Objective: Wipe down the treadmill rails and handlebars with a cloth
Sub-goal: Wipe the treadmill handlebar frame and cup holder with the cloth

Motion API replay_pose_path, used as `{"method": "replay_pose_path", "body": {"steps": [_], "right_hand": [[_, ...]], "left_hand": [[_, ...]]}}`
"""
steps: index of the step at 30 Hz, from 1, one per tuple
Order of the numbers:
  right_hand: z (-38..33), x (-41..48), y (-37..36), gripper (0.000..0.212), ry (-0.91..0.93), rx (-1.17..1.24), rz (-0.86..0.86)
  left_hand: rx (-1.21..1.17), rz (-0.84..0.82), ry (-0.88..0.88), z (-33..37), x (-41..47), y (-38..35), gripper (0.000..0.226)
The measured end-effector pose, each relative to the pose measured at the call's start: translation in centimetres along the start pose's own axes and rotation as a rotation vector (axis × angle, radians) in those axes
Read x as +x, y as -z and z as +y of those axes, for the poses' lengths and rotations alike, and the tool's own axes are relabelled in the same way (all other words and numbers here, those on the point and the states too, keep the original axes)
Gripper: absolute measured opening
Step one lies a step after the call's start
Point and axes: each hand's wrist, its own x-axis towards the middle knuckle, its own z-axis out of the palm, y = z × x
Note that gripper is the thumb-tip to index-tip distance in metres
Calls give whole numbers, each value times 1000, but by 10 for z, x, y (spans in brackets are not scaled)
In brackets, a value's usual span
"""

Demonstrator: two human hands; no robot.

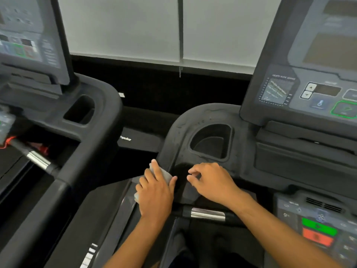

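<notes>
Cloth [164, 174]: small, pale grey, folded flat; lying on the left edge of the right-hand treadmill's moulded rail, near the middle of the scene, mostly covered by the left hand, with one corner poking out past the fingertips and a scrap showing at the hand's left side.
Rail [181, 130]: black, matt, speckled with dust and smudges on the far part, looking darker and glossier just right of the cloth; curving around a cup holder [210, 141].
Left hand [154, 192]: lying palm-down on the cloth, pressing it against the rail.
Left fingers [148, 176]: reaching forward nearly straight, lying close together, thumb sticking out to the right, touching the cloth.
Right hand [210, 182]: resting on the rail just right of the left hand, holding nothing.
Right fingers [193, 172]: curling loosely, tips touching the dark surface, thumb and forefinger sitting close together.
Handlebar [207, 213]: black with a chrome band, running crosswise just near of both hands, passing under the right wrist.
Console [309, 89]: standing at far right, screen dark.
Control panel [318, 231]: sitting at near right, showing green and red buttons.
Neighbouring treadmill [92, 120]: standing at left, blurred.
</notes>
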Motion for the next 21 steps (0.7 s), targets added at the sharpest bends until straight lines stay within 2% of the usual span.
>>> {"method": "replay_pose_path", "body": {"steps": [12, 21], "right_hand": [[24, -12, 31, 28, -128, 54, 147], [56, 10, 52, 34, -125, -102, 239]], "left_hand": [[-183, 44, -84, 78, 132, 23, 87], [-276, 30, -232, 122, 213, 40, 86]]}}
